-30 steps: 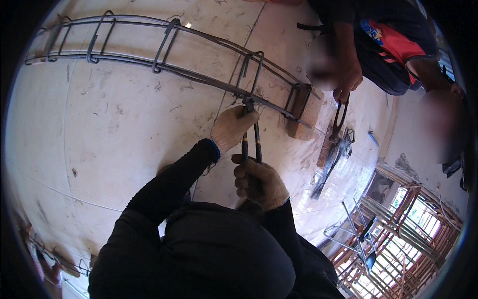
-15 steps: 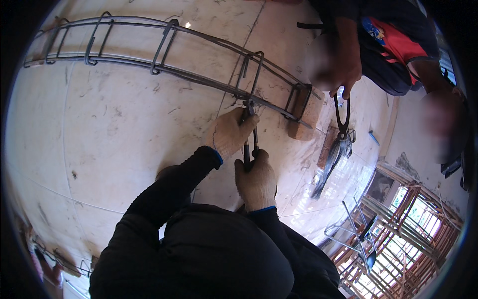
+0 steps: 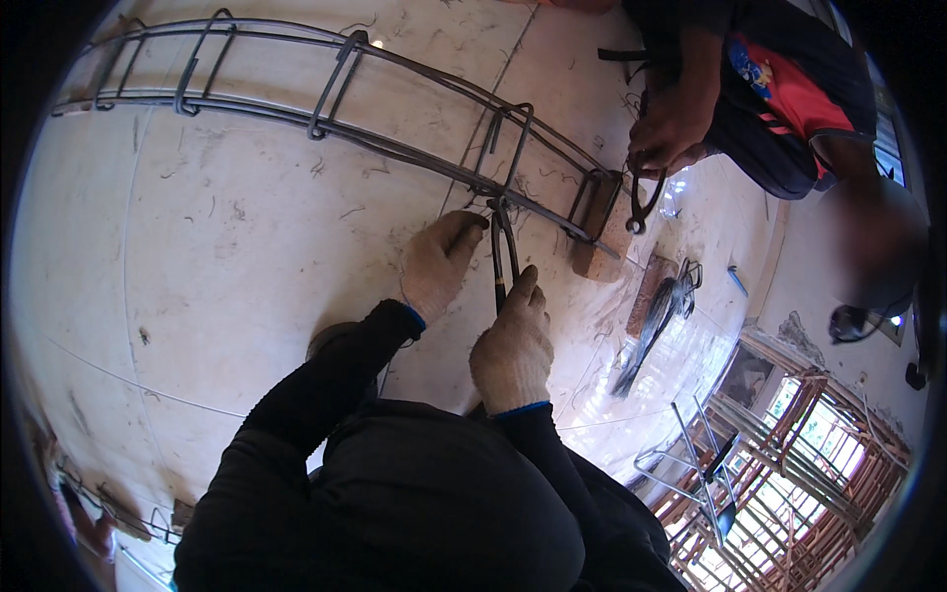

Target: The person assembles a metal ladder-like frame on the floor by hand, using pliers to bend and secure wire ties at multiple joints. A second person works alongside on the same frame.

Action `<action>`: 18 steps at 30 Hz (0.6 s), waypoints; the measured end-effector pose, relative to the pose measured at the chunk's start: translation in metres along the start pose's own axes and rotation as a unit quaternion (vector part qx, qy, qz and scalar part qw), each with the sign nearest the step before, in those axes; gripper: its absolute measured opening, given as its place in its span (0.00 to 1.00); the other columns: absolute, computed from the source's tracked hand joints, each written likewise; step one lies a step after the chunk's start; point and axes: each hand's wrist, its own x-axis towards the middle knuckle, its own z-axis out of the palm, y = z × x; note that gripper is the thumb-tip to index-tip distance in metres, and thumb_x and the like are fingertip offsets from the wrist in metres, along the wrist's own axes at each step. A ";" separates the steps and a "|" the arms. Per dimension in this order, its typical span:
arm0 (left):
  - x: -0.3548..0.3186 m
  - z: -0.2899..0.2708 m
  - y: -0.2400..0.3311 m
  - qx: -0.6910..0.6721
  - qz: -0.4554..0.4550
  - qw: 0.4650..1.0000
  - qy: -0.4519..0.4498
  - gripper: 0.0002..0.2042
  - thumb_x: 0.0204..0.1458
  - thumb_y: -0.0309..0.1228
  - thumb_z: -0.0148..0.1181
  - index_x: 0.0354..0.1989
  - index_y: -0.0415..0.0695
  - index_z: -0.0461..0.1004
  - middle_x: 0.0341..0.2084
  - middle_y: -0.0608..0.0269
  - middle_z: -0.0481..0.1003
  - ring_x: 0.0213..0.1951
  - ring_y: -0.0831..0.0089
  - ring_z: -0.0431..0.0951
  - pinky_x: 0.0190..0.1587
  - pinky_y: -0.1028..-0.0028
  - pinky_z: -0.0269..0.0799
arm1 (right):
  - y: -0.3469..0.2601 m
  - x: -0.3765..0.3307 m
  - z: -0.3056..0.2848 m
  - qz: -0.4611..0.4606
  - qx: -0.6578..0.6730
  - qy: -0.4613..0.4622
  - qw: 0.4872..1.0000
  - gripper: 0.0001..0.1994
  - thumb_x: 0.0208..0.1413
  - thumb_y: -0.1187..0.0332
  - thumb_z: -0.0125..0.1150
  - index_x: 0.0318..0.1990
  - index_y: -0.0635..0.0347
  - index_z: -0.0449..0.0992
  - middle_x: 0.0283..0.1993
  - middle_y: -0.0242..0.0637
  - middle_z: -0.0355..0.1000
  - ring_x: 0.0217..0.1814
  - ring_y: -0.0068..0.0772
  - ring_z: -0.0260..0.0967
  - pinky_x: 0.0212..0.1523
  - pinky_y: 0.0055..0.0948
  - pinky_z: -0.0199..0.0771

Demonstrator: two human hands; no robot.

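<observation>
Gloved right hand [image 3: 511,345] grips dark steel pincers [image 3: 503,252] at long rusty rebar cage [image 3: 395,148]; left hand [image 3: 439,264], loosely curled alongside, risks pinching if jaws slip.

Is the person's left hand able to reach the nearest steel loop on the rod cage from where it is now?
Probably yes. The left hand lies on the floor just below the steel loop, with only bare floor between them. The pliers, held by the right hand, stand beside it, not across the way.
</observation>
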 end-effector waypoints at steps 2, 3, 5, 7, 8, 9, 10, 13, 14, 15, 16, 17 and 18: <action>0.003 -0.002 -0.002 0.010 0.014 1.000 -0.002 0.14 0.74 0.34 0.60 0.57 0.37 0.83 0.48 0.47 0.87 0.48 0.58 0.88 0.54 0.62 0.81 | -0.002 0.000 -0.004 0.006 0.007 -0.009 1.000 0.39 0.59 0.83 0.61 0.79 0.70 0.54 0.69 0.62 0.68 0.68 0.67 0.73 0.62 0.58 0.81; 0.003 -0.001 -0.003 0.005 0.013 1.000 -0.007 0.13 0.74 0.34 0.60 0.56 0.37 0.83 0.47 0.47 0.87 0.47 0.59 0.88 0.53 0.62 0.81 | -0.001 0.000 -0.005 0.010 0.004 -0.014 1.000 0.38 0.61 0.81 0.61 0.78 0.69 0.55 0.68 0.62 0.69 0.67 0.67 0.74 0.62 0.58 0.81; 0.002 -0.001 -0.004 -0.002 0.012 1.000 -0.017 0.13 0.74 0.33 0.60 0.55 0.37 0.83 0.46 0.48 0.87 0.47 0.59 0.88 0.52 0.63 0.81 | 0.000 0.001 -0.005 0.016 0.000 -0.024 1.000 0.34 0.64 0.79 0.61 0.77 0.68 0.57 0.66 0.61 0.70 0.65 0.68 0.76 0.60 0.59 0.81; 0.002 -0.002 -0.003 0.009 0.025 1.000 -0.010 0.13 0.74 0.33 0.60 0.54 0.37 0.83 0.45 0.47 0.87 0.47 0.59 0.88 0.52 0.63 0.81 | -0.006 0.003 -0.010 0.028 0.009 -0.044 0.999 0.30 0.67 0.74 0.61 0.74 0.68 0.59 0.63 0.61 0.74 0.62 0.70 0.78 0.59 0.60 0.81; 0.002 -0.002 -0.001 0.012 0.030 0.999 -0.009 0.13 0.74 0.33 0.60 0.54 0.37 0.83 0.45 0.47 0.87 0.47 0.59 0.88 0.52 0.62 0.81 | -0.007 0.003 -0.013 0.037 0.012 -0.052 0.998 0.28 0.69 0.72 0.61 0.73 0.67 0.60 0.61 0.62 0.75 0.60 0.71 0.79 0.58 0.60 0.81; 0.002 -0.002 0.000 0.000 0.022 1.000 -0.015 0.13 0.74 0.33 0.59 0.55 0.36 0.83 0.44 0.50 0.87 0.47 0.62 0.87 0.53 0.64 0.80 | -0.005 0.003 -0.011 0.019 0.026 -0.044 0.999 0.26 0.70 0.70 0.60 0.72 0.67 0.62 0.59 0.62 0.77 0.59 0.71 0.80 0.57 0.61 0.82; 0.001 -0.003 0.001 -0.011 0.014 1.000 -0.021 0.13 0.74 0.33 0.59 0.56 0.36 0.83 0.43 0.53 0.86 0.47 0.66 0.86 0.54 0.66 0.80 | 0.000 0.005 -0.007 0.001 0.041 -0.036 0.999 0.25 0.71 0.68 0.60 0.70 0.67 0.64 0.56 0.63 0.78 0.57 0.72 0.81 0.56 0.61 0.82; 0.000 -0.011 0.020 -0.062 -0.081 0.993 -0.064 0.14 0.75 0.32 0.59 0.58 0.36 0.82 0.38 0.59 0.82 0.43 0.73 0.83 0.52 0.71 0.79 | 0.017 0.013 0.005 -0.033 0.091 -0.027 0.995 0.23 0.72 0.64 0.61 0.67 0.67 0.67 0.50 0.66 0.81 0.54 0.75 0.81 0.54 0.63 0.82; 0.000 -0.014 0.025 -0.082 -0.125 0.985 -0.082 0.14 0.75 0.33 0.59 0.58 0.37 0.82 0.36 0.61 0.80 0.42 0.75 0.82 0.51 0.72 0.79 | 0.021 0.015 0.009 -0.041 0.108 -0.027 0.993 0.23 0.72 0.63 0.62 0.67 0.67 0.68 0.49 0.67 0.81 0.54 0.76 0.81 0.54 0.63 0.82; 0.001 -0.016 0.023 -0.118 -0.131 0.981 -0.084 0.14 0.75 0.33 0.59 0.58 0.37 0.82 0.35 0.63 0.78 0.40 0.77 0.80 0.50 0.73 0.78 | 0.025 0.018 0.013 -0.026 0.143 -0.051 0.988 0.22 0.73 0.62 0.61 0.67 0.66 0.69 0.47 0.63 0.81 0.52 0.72 0.82 0.53 0.62 0.82; 0.003 -0.020 0.016 -0.153 -0.136 0.975 -0.088 0.15 0.75 0.34 0.58 0.59 0.37 0.82 0.34 0.64 0.76 0.39 0.78 0.79 0.49 0.74 0.78 | 0.030 0.021 0.018 -0.010 0.180 -0.074 0.981 0.22 0.73 0.61 0.61 0.67 0.65 0.70 0.45 0.59 0.82 0.50 0.68 0.83 0.51 0.61 0.82; 0.005 -0.023 0.010 -0.191 -0.142 0.967 -0.092 0.15 0.75 0.35 0.58 0.60 0.37 0.82 0.33 0.66 0.74 0.38 0.79 0.78 0.47 0.75 0.78 | 0.031 0.021 0.019 0.005 0.213 -0.097 0.972 0.21 0.74 0.60 0.61 0.66 0.63 0.71 0.43 0.55 0.82 0.48 0.64 0.85 0.50 0.60 0.83; 0.006 -0.028 0.002 -0.235 -0.165 0.955 -0.071 0.17 0.76 0.37 0.57 0.62 0.38 0.80 0.36 0.65 0.76 0.39 0.77 0.79 0.49 0.73 0.79 | 0.034 0.022 0.018 0.024 0.330 -0.149 0.932 0.21 0.75 0.59 0.61 0.67 0.61 0.71 0.42 0.49 0.81 0.45 0.57 0.84 0.47 0.57 0.82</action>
